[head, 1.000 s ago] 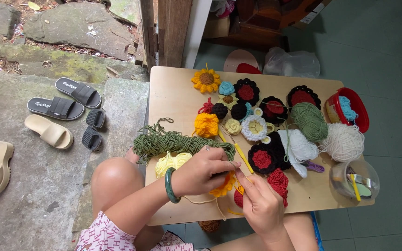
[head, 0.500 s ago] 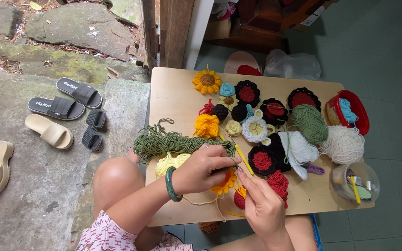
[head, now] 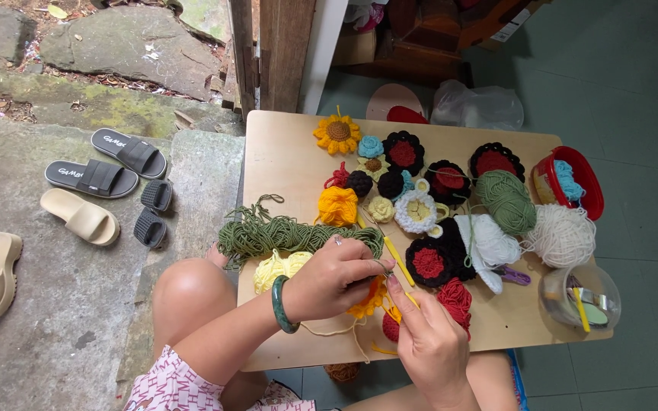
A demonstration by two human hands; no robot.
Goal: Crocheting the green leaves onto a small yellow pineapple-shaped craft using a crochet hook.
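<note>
My left hand point(head: 331, 277), with a green bangle on the wrist, pinches an orange-yellow crochet flower piece point(head: 367, 300) over the near part of the low wooden table point(head: 283, 160). My right hand point(head: 428, 342) sits just right of it, fingers closed on a yellow crochet hook point(head: 399, 261) that points up and away. A pale yellow strand trails below the piece. A bundle of green yarn point(head: 276, 232) and a yellow yarn ball point(head: 277, 266) lie just left of my left hand.
Several crochet flowers, a sunflower point(head: 337, 133), a green yarn ball point(head: 506, 201) and white yarn point(head: 565, 234) cover the table. A red tub point(head: 582, 179) and a clear bowl point(head: 582, 298) stand at right. Sandals point(head: 104, 179) lie on the stone floor at left.
Both hands stay in place over the orange piece, with only small shifts of the fingers and hook.
</note>
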